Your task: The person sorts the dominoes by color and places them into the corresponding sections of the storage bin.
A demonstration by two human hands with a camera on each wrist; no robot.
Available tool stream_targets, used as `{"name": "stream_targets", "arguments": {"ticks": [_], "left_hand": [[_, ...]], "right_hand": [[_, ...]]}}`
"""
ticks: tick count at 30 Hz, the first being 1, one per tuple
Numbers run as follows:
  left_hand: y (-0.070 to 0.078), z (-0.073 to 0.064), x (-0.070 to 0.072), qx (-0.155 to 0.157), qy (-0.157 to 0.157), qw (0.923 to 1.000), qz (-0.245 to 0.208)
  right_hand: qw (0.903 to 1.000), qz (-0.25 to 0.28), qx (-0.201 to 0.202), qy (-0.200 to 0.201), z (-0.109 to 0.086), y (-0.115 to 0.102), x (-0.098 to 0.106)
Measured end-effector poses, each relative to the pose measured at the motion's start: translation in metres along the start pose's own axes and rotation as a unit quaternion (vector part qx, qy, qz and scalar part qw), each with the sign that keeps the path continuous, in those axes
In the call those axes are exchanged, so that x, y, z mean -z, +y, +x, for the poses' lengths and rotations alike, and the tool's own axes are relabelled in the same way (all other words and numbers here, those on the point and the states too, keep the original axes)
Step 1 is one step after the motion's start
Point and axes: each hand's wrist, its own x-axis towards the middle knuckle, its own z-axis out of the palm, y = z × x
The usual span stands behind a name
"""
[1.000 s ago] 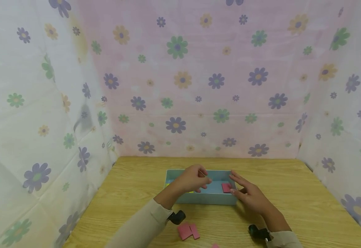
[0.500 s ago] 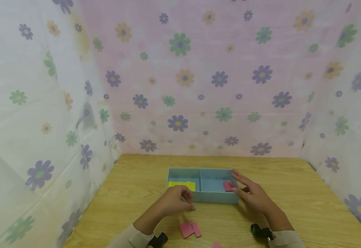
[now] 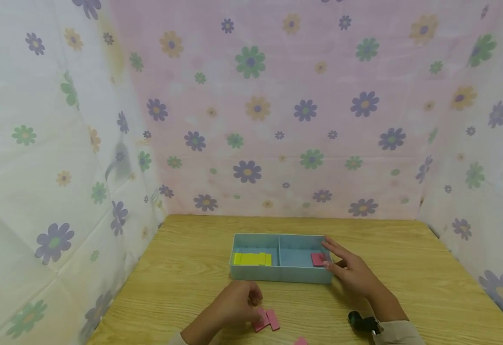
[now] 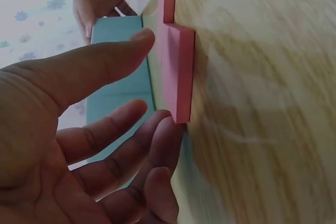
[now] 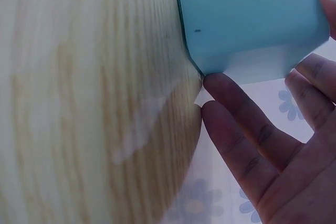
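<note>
My left hand (image 3: 234, 303) reaches low over the table at a larger pink tile (image 3: 259, 326). In the left wrist view its fingertips are right at the near end of the pink tile (image 4: 177, 72), the thumb spread away from it. A narrow pink tile (image 3: 273, 320) lies against the larger one. My right hand (image 3: 356, 275) holds the right end of a light blue two-part box (image 3: 279, 274), thumb at the near rim and fingers at the far corner. Yellow tiles (image 3: 251, 259) lie in the left compartment, and pink (image 3: 317, 259) in the right one.
Another pink piece (image 3: 301, 341) shows at the bottom edge of the head view. The wooden table (image 3: 182, 258) is enclosed by flowered cloth (image 3: 277, 120) at the back and both sides. A black wrist camera (image 3: 362, 323) sits on the right wrist.
My left hand has moved from over the box's compartments down and toward me, to the pink tiles on the table. My right hand has stayed on the box's right end.
</note>
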Motion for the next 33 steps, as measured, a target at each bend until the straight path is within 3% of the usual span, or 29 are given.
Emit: {"name": "stream_targets", "arguments": {"ticks": [11,15,22,25,29,33], "left_hand": [[0.004,0.002,0.001,0.004,0.001,0.9993,0.038],[0.003,0.007,0.003,0.002,0.004,0.9996,0.028],[-0.002,0.011,0.008,-0.031,0.014,0.9993,0.012],[-0.007,0.009,0.008,-0.045,0.041,0.9977,0.031],[-0.012,0.001,0.006,-0.003,0.086,0.9927,0.084],[-0.008,-0.004,0.002,0.044,0.088,0.9880,0.119]], "right_hand": [[0.9999,0.015,-0.004,0.000,-0.001,-0.002,0.000],[0.9997,0.022,0.000,-0.003,0.000,0.000,0.000],[0.9999,0.010,-0.010,0.000,0.000,0.001,0.000],[0.9998,0.011,-0.016,0.002,0.000,0.002,0.000],[0.9997,0.012,-0.020,-0.001,0.000,0.004,-0.001],[0.9998,0.006,-0.018,0.001,-0.001,0.005,-0.001]]}}
